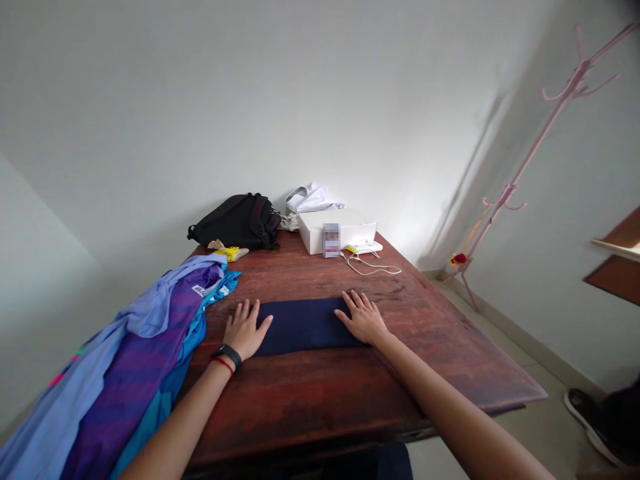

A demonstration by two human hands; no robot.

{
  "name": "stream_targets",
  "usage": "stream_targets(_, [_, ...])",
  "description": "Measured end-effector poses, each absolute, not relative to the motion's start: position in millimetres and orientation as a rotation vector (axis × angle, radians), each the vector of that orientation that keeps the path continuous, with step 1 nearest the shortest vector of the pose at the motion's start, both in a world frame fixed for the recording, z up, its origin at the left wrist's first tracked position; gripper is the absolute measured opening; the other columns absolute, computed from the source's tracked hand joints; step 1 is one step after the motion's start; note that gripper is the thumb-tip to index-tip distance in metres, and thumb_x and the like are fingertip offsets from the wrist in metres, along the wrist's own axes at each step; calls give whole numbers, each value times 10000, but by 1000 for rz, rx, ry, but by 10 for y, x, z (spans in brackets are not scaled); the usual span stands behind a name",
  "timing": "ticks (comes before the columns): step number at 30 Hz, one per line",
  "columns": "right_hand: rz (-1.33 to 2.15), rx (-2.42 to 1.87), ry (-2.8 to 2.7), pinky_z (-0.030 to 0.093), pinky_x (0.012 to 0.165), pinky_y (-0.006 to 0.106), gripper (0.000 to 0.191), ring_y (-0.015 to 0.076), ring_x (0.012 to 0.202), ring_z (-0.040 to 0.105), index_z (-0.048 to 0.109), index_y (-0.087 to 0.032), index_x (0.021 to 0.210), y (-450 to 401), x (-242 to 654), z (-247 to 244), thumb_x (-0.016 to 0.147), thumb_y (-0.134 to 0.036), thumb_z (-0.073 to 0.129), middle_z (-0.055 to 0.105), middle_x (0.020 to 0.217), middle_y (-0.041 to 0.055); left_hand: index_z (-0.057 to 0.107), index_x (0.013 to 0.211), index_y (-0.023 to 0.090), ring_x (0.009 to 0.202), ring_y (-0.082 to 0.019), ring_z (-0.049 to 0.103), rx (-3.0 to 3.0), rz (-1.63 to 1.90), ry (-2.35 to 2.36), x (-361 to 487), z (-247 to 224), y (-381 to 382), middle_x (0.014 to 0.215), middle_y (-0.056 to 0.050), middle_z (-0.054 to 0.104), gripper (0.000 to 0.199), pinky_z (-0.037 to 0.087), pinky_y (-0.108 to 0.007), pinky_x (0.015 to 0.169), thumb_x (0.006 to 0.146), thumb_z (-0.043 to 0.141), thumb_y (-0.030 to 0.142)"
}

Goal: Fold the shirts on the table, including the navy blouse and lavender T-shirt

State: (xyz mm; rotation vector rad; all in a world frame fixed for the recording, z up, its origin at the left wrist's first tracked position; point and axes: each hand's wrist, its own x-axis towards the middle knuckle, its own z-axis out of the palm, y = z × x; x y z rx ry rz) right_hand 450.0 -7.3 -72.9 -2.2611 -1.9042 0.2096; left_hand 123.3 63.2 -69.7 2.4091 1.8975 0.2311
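Observation:
A dark blue cloth, flat and folded into a long rectangle, lies across the wooden table. On its left end rests my left hand, palm down with the fingers spread; a black band and a red string circle that wrist. My right hand lies flat on the cloth's right end, its fingers apart. Neither hand grips anything, and the cloth's two ends are partly hidden under them.
Purple and blue garments drape along the left edge of the wooden table. At the back are a black backpack, a white box, a small card and a white cable. A pink coat rack stands right.

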Motion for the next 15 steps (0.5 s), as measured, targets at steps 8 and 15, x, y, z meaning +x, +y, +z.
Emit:
stream_targets(8, [225, -2238, -1873, 164, 1183, 539, 769, 340, 1525, 167, 251, -263, 1595, -86, 4482, -701, 964, -703, 284, 257, 1655, 95, 166, 1556, -50, 1524, -339, 167, 1963, 641, 1890, 794, -533, 800, 1620, -277, 183, 903, 170, -510, 1228, 915, 487, 500])
stream_targets(15, [203, -2181, -1840, 160, 1182, 536, 764, 345, 1517, 188, 288, -260, 1584, -87, 4505, -748, 960, -700, 307, 294, 1641, 100, 445, 1420, 277, 1342, -263, 518, 1179, 784, 1377, 580, -133, 476, 1498, -112, 500, 584, 480, -427, 1035, 893, 622, 457])
